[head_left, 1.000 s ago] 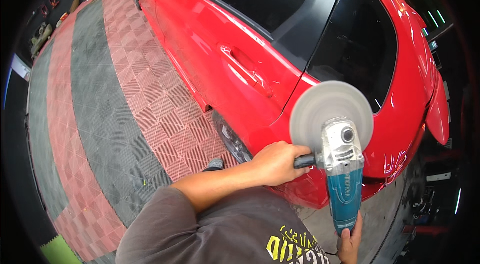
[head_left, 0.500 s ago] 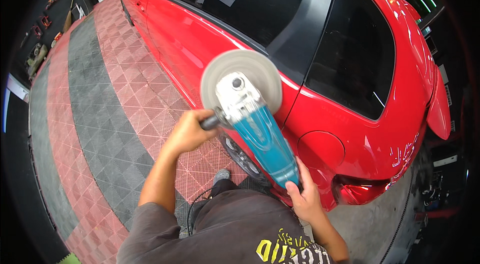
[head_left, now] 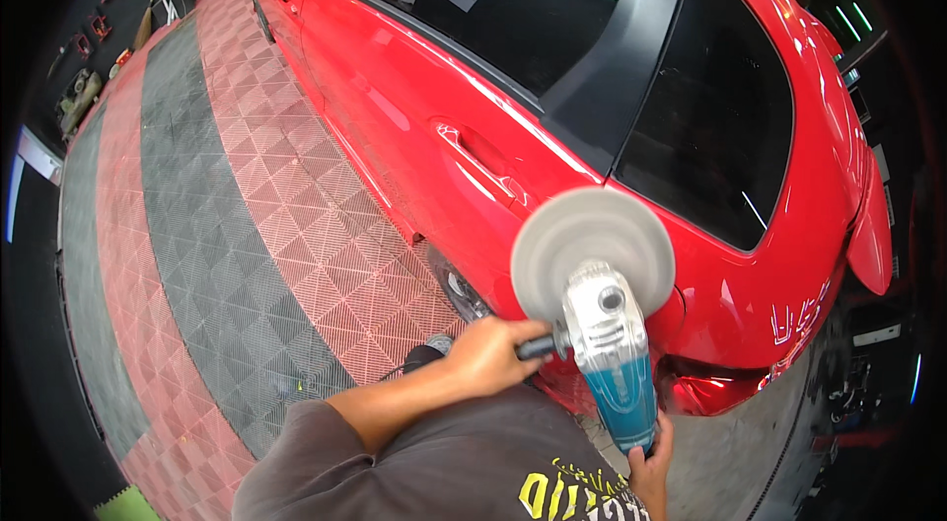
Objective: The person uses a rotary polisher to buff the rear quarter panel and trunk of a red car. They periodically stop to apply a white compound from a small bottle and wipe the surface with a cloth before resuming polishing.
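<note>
I hold a teal and silver power polisher (head_left: 619, 378) with both hands. My left hand (head_left: 490, 355) wraps round its black side handle, and my right hand (head_left: 651, 467) grips the rear end of the teal body. A round pale grey pad (head_left: 557, 237) sits at the polisher's head, over the rear side panel of a red car (head_left: 395, 97). Whether the pad touches the paint cannot be told from here. The car's door handle (head_left: 480, 163) shows just beyond the pad, and the pad covers most of the fuel flap.
A dark rear side window (head_left: 715, 116) and a red tail light (head_left: 715, 385) flank the panel. The car's wheel (head_left: 459, 286) is below on the left. Red and grey floor tiles (head_left: 212, 225) stretch along the car. Tools (head_left: 99, 26) hang on the far left wall.
The polisher has moved right and nearer to me, from beside the rear door to the panel by the fuel flap. Both hands travelled with it, and the door handle came into sight.
</note>
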{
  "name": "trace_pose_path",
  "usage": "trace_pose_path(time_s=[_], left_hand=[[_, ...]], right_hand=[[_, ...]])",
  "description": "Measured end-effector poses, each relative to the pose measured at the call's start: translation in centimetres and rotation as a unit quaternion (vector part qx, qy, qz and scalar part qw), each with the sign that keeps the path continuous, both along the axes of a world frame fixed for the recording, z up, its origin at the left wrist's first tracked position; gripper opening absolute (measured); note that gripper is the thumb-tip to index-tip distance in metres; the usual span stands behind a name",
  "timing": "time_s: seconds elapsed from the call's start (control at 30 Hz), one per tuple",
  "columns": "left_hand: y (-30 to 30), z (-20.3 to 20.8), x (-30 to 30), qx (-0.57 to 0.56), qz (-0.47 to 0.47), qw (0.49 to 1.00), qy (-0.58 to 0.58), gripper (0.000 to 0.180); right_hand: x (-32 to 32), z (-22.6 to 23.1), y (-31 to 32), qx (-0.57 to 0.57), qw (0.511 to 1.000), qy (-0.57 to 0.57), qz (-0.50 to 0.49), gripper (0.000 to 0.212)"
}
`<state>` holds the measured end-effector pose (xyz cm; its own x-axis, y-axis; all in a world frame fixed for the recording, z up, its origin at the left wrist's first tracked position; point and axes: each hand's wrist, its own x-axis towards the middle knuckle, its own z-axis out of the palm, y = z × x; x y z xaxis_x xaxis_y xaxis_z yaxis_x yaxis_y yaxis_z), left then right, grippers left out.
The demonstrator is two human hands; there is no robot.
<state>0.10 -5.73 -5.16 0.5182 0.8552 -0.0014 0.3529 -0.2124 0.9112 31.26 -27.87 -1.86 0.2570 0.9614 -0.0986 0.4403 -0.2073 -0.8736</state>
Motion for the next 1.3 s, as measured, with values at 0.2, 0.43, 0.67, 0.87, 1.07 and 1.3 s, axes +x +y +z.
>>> trace_pose_path(time_s=[0.2,0.43,0.67,0.87,1.07,1.3], left_hand=[[-0.7,-2.4,-2.0,-0.032,0.06,0.998,0.016,0.03],[5.1,-0.1,-9.7,-0.061,0.169,0.983,0.047,0.027],[5.7,0.9,-11.3,-0.008,0.182,0.981,0.065,0.031],[-1.2,-4.9,-5.7,-0.045,0.16,0.986,0.02,0.031],[-4.6,-5.2,-3.1,-0.028,0.157,0.985,0.063,0.029],[0.4,-1.7,-8.0,0.018,0.187,0.975,0.119,0.036]], right_hand=[[-0.6,-3.5,1.7,0.024,0.997,0.042,0.065,0.087],[-7.0,-1.2,12.8,0.014,0.988,-0.008,0.152,0.075],[-7.8,-0.4,15.6,0.002,0.986,0.02,0.164,0.072],[-2.0,-3.2,8.2,0.01,0.986,-0.034,0.162,0.075],[1.5,-8.1,3.6,0.002,0.988,0.016,0.153,0.076],[-3.7,-8.6,10.2,0.029,0.982,0.06,0.178,0.073]])
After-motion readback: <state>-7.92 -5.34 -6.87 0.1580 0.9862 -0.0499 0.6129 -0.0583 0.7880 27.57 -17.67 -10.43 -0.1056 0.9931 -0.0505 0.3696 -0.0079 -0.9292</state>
